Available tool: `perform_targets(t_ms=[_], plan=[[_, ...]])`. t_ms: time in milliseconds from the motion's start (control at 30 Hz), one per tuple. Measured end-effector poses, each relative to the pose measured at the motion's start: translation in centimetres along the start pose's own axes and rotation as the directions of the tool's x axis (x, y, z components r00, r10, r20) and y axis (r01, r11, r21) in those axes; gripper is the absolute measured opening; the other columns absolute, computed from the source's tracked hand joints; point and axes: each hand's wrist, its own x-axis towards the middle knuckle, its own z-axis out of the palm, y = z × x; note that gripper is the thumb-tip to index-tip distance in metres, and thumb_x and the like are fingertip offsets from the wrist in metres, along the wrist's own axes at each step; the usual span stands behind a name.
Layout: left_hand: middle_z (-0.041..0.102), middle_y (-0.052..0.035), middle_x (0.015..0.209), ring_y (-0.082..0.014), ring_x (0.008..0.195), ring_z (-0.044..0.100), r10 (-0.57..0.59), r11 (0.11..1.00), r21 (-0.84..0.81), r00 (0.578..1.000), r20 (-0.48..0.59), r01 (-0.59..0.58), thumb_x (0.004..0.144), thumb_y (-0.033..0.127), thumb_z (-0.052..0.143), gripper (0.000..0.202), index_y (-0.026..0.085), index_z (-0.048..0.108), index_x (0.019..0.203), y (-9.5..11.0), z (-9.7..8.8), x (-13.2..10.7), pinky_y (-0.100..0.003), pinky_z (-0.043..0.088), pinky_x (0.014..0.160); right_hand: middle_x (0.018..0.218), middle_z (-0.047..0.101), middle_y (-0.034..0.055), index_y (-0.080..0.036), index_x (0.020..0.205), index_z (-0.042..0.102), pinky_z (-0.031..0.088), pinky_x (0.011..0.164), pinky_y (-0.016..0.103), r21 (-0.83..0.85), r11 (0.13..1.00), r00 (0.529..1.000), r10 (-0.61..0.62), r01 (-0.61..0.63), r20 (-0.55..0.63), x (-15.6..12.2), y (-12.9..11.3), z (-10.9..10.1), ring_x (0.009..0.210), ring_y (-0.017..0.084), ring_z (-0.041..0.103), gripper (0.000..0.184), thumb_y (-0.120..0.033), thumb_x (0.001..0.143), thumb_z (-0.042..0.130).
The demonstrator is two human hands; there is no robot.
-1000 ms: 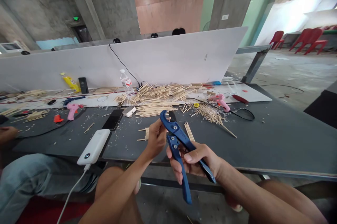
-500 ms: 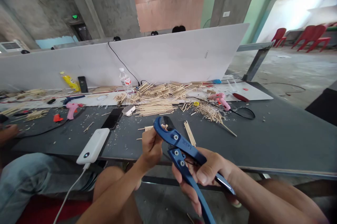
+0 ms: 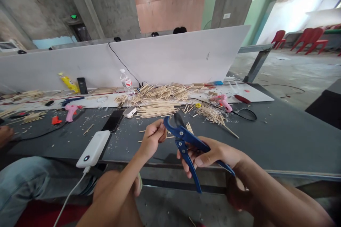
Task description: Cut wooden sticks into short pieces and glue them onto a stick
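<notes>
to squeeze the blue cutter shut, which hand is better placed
Right, probably. The right hand is wrapped around the handles of the blue pipe cutter, where it could squeeze them, while the left hand sits by the cutter's head, off the handles.

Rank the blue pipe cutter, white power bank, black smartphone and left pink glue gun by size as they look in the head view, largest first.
1. Blue pipe cutter, though it is nearest the camera
2. White power bank, also fairly near
3. Black smartphone and pink glue gun: these look alike, so I won't rank them
</notes>
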Motion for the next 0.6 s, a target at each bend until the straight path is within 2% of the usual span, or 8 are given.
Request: perform_targets(t_ms=[67, 133, 167, 233, 267, 333, 433, 600], plan=[[0.030, 0.0074, 0.049, -0.0078, 0.042, 0.025, 0.017, 0.995, 0.103, 0.998, -0.067, -0.010, 0.092, 0.049, 0.048, 0.034, 0.018, 0.056, 0.083, 0.3, -0.4, 0.1, -0.021, 0.022, 0.044, 0.093, 0.068, 0.0097, -0.012, 0.108, 0.061, 0.050, 0.080, 0.037, -0.141, 0.990, 0.989, -0.008, -0.013, -0.145, -0.3, -0.4, -0.3, 0.083, 0.021, 0.065, 0.045, -0.037, 0.072, 0.072], [0.030, 0.0072, 0.049, -0.0081, 0.042, 0.027, 0.059, 0.970, 0.241, 0.987, -0.151, -0.021, 0.094, 0.050, 0.044, 0.036, 0.017, 0.059, 0.089, 0.7, -0.6, 0.0, -0.021, 0.022, 0.044, 0.089, 0.069, 0.0081, -0.013, 0.104, 0.062, 0.049, 0.077, 0.034, -0.309, 0.949, 0.940, -0.046, -0.065, -0.339, -0.5, -0.5, -0.8, 0.081, 0.021, 0.065, 0.040, -0.040, 0.076, 0.067], [0.032, 0.0068, 0.050, -0.0083, 0.043, 0.029, 0.085, 0.949, 0.314, 0.980, -0.177, -0.026, 0.094, 0.049, 0.043, 0.036, 0.017, 0.060, 0.090, 0.8, -0.7, 0.0, -0.021, 0.023, 0.045, 0.085, 0.069, 0.0068, -0.013, 0.101, 0.063, 0.048, 0.074, 0.033, -0.404, 0.907, 0.891, -0.084, -0.116, -0.445, -0.4, -0.4, -1.1, 0.079, 0.021, 0.064, 0.037, -0.041, 0.077, 0.065], [0.039, 0.0052, 0.051, -0.0090, 0.045, 0.035, 0.132, 0.893, 0.448, 0.976, -0.175, -0.040, 0.095, 0.047, 0.042, 0.037, 0.016, 0.062, 0.093, 1.1, -0.6, -0.2, -0.021, 0.027, 0.047, 0.073, 0.066, 0.0037, -0.015, 0.089, 0.064, 0.044, 0.067, 0.030, -0.581, 0.763, 0.757, -0.193, -0.285, -0.624, 0.0, 0.2, -1.7, 0.070, 0.020, 0.061, 0.028, -0.041, 0.078, 0.061], [0.044, 0.0040, 0.053, -0.0093, 0.046, 0.038, 0.149, 0.861, 0.505, 0.977, -0.153, -0.053, 0.096, 0.046, 0.041, 0.038, 0.016, 0.063, 0.094, 1.2, -0.5, -0.3, -0.021, 0.029, 0.049, 0.068, 0.064, 0.0023, -0.016, 0.083, 0.063, 0.041, 0.063, 0.029, -0.638, 0.672, 0.698, -0.247, -0.376, -0.672, 0.4, 0.6, -1.8, 0.065, 0.019, 0.059, 0.025, -0.041, 0.078, 0.060], [0.053, 0.0017, 0.057, -0.0099, 0.047, 0.043, 0.171, 0.795, 0.601, 0.980, -0.098, -0.079, 0.097, 0.044, 0.039, 0.038, 0.017, 0.065, 0.097, 1.3, -0.1, -0.4, -0.021, 0.032, 0.051, 0.060, 0.060, 0.0005, -0.018, 0.073, 0.060, 0.035, 0.056, 0.027, -0.695, 0.518, 0.637, -0.325, -0.499, -0.699, 1.1, 1.5, -1.9, 0.057, 0.016, 0.053, 0.021, -0.039, 0.078, 0.058], [0.057, 0.0011, 0.058, -0.0115, 0.048, 0.048, 0.172, 0.721, 0.686, 0.984, -0.040, -0.099, 0.098, 0.040, 0.037, 0.037, 0.017, 0.065, 0.105, 1.1, 0.2, -0.5, -0.021, 0.034, 0.052, 0.058, 0.059, -0.0002, -0.020, 0.073, 0.060, 0.030, 0.054, 0.027, -0.747, 0.428, 0.642, -0.389, -0.509, -0.661, 2.1, 2.6, -1.3, 0.054, 0.014, 0.050, 0.016, -0.035, 0.078, 0.058], [0.058, 0.0005, 0.058, -0.0133, 0.051, 0.054, 0.176, 0.632, 0.766, 0.984, 0.004, -0.116, 0.098, 0.031, 0.036, 0.031, 0.017, 0.062, 0.108, 0.6, 0.2, -0.3, -0.021, 0.035, 0.055, 0.061, 0.061, 0.0006, -0.020, 0.078, 0.060, 0.029, 0.055, 0.026, -0.768, 0.398, 0.654, -0.408, -0.501, -0.637, 2.9, 3.3, -0.2, 0.055, 0.014, 0.052, 0.014, -0.034, 0.080, 0.058]])
